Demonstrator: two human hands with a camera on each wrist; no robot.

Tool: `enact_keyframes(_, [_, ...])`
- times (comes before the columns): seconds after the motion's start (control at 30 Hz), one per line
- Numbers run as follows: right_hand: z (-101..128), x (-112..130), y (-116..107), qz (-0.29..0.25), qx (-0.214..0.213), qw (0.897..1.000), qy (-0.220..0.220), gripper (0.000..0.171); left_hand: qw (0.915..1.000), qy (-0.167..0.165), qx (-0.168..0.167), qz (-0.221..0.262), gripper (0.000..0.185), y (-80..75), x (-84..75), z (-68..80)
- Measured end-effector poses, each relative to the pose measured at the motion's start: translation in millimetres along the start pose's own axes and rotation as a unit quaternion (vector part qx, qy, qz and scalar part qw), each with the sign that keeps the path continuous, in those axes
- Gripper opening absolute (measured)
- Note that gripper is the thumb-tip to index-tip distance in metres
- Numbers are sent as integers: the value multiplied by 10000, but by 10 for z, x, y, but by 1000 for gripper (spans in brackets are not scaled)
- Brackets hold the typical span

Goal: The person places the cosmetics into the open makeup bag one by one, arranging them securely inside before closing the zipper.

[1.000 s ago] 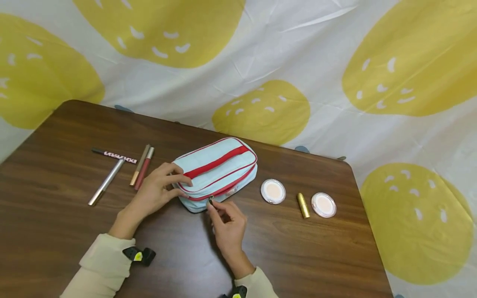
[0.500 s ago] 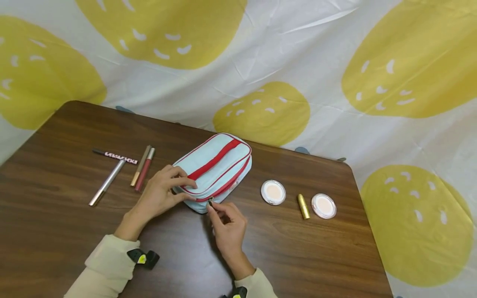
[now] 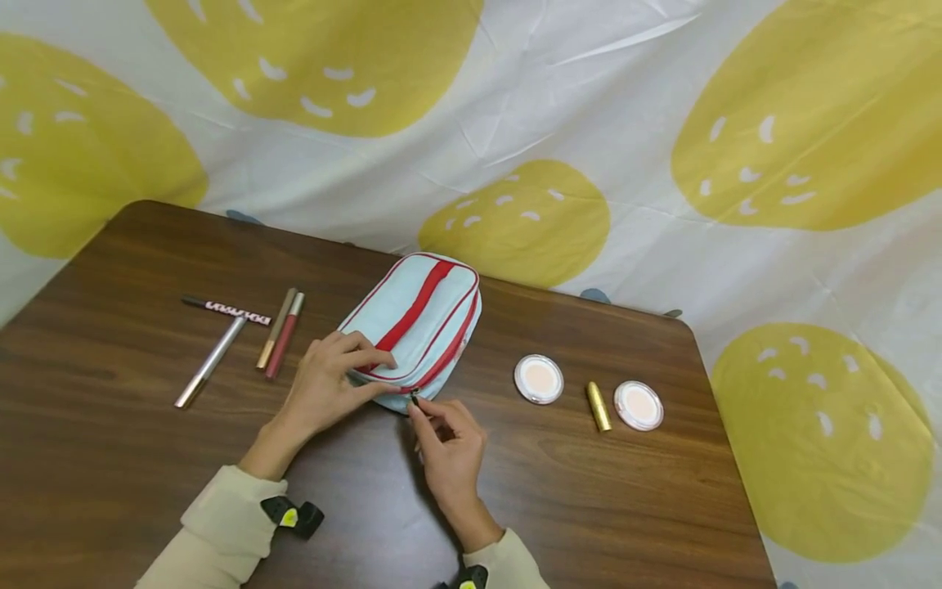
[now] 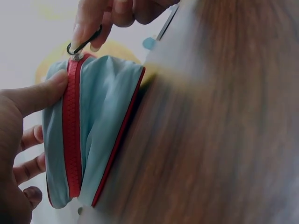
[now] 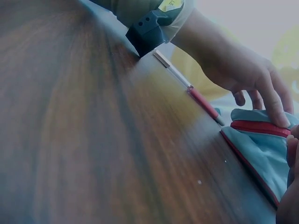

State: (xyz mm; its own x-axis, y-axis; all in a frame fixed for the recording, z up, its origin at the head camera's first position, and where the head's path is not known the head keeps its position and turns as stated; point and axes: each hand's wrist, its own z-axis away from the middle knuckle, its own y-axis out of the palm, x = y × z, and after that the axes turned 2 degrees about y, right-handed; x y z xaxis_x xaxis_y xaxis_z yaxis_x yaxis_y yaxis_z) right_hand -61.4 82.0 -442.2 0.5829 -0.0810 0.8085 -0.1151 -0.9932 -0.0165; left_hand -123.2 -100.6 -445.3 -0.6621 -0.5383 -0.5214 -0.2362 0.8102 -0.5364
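A light blue toiletry bag (image 3: 401, 296) with red piping and a red strap lies on the table, angled away from me. My left hand (image 3: 324, 388) grips its near left corner, fingers over the top and thumb against the front. In the left wrist view that thumb presses beside the red zipper (image 4: 72, 126), whose teeth look closed along the visible side. My right hand (image 3: 452, 446) pinches the black zipper pull (image 4: 88, 41) at the bag's near end. In the right wrist view the bag is partly cut off by the frame edge.
Left of the bag lie a silver tube (image 3: 212, 361), a patterned pencil (image 3: 239, 312), a gold-brown tube (image 3: 276, 329) and a red lip gloss tube (image 3: 284, 337). On the right are two round compacts (image 3: 539, 379) and a gold lipstick (image 3: 599, 406). A patterned cloth (image 3: 353, 196) hangs behind the table.
The bag has turned counterclockwise, its far end swinging left and away. My left hand has shifted right with its near corner. The right hand stays in place, still pinching the zipper pull.
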Motion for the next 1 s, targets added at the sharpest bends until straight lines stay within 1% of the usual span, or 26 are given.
enact_keyframes(0.13, [0, -2, -5, -36, -22, 10000, 48, 11, 9999, -22, -149, -60, 29, 41, -35, -12])
enact_keyframes(0.3, [7, -15, -12, -48, -52, 9999, 132, 11, 9989, -158, -406, -155, 28, 123, -113, -14])
enact_keyframes(0.43, [8, -33, -15, 15, -85, 9998, 184, 10, 9984, -250, -462, -187, 30, 174, -158, -16])
enact_keyframes(0.57, [0, -31, -10, 56, -148, 9996, 249, 9, 9987, -267, -417, -94, 32, 185, -158, -22])
enact_keyframes(0.7, [-9, -27, -4, 80, -242, 9990, 355, 9, 9996, -105, -179, 169, 33, 134, -94, -35])
enact_keyframes(0.83, [-10, -25, -3, 80, -309, 9984, 464, 8, 9994, 103, -38, 326, 37, 15, 8, -39])
enact_keyframes(0.93, [-7, -24, -5, 65, -319, 9982, 502, 9, 9996, 39, -40, 279, 41, -78, 85, -21])
enact_keyframes(1.0, [-7, -26, -8, 48, -304, 9983, 493, 9, 9997, -104, 14, 232, 43, -125, 130, -1])
